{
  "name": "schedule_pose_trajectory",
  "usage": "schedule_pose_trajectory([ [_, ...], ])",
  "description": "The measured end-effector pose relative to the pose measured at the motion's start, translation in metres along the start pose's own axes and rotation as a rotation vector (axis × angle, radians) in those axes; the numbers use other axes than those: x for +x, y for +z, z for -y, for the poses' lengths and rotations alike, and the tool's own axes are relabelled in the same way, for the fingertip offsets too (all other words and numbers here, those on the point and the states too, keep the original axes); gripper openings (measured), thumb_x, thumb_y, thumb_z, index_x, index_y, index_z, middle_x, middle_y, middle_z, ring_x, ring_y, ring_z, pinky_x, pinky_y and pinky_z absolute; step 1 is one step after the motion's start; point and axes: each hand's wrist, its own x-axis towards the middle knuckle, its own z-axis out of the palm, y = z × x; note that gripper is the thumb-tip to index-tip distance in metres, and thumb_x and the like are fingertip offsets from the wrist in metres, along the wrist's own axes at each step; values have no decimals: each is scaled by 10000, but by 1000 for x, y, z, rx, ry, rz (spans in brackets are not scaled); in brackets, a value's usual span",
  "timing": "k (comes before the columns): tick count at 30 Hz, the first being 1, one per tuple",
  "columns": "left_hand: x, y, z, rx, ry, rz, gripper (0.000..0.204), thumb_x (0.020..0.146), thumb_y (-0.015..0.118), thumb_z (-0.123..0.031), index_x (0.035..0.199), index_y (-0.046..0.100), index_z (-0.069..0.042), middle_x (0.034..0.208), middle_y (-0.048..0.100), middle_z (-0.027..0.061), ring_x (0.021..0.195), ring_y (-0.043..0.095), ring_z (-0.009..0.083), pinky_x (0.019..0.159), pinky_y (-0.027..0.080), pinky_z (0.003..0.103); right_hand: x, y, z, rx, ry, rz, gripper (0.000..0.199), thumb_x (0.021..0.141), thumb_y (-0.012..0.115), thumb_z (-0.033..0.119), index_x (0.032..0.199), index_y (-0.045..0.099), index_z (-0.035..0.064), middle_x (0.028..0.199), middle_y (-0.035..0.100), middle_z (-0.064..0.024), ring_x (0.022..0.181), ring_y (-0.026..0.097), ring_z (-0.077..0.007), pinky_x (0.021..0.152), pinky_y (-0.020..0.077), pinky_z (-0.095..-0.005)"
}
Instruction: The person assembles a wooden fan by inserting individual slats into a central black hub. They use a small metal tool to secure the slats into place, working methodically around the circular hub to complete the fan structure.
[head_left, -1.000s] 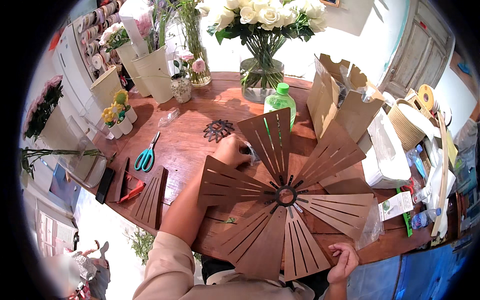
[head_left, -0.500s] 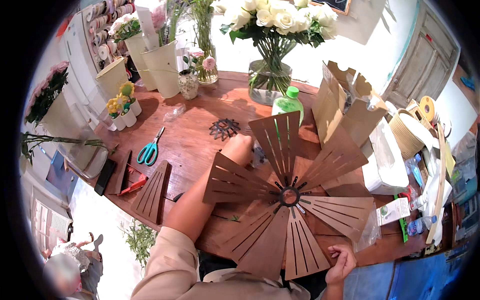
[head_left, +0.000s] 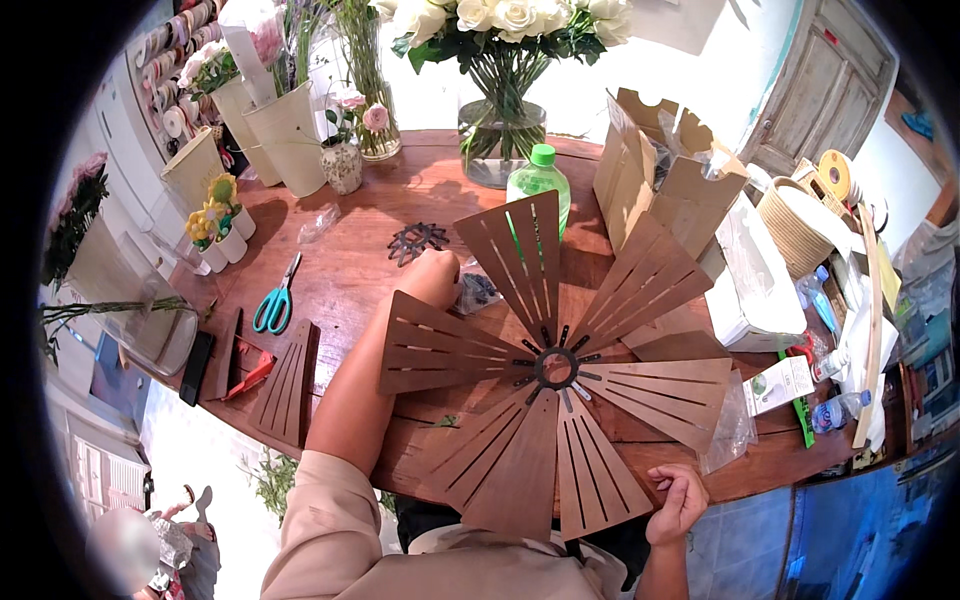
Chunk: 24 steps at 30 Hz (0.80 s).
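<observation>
Looks like the parts-grabbing step: left hand point(head_left: 432, 278) by the small plastic bag point(head_left: 478, 293) (can't tell its grip), right hand point(head_left: 679, 503) loose and empty, slotted brown panel wheel point(head_left: 557, 386) at the front edge of the table point(head_left: 345, 255), so a careful pinch seems called for.

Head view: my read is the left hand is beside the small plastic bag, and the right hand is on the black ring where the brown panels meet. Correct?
Not quite: in the head view the right hand is off the black ring, by the outer corner of a brown slotted panel. The left hand is beside the small plastic bag, as you said.
</observation>
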Motion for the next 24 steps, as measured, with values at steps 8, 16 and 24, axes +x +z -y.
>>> schedule_pose_trajectory([
  [8, -4, -11, -6, -100, -48, 46, 168, 694, 775, -81, 814, 756, 34, 808, 727, 259, 801, 744, 391, 763, 609, 441, -2, 1, -7, -21, -23, -10, 421, 1086, 440, 234, 900, 683, -56, 865, 711, -136, 728, 622, -170, 640, 465, -277],
  [16, -10, -34, -6, -469, -294, 66, 130, 694, 783, -72, 769, 752, 30, 687, 727, 149, 613, 726, 208, 621, 590, 344, -1, 2, -2, 1, 13, -16, 382, 1066, 464, 209, 901, 685, -57, 875, 717, -145, 743, 647, -193, 649, 503, -286],
  [24, -14, -30, 28, -433, -319, 148, 173, 689, 797, -125, 824, 784, -17, 717, 738, 124, 688, 735, 200, 669, 586, 339, 5, 4, 6, -6, 52, 10, 312, 1035, 497, 151, 903, 672, -71, 836, 705, -155, 727, 661, -231, 661, 540, -315],
])
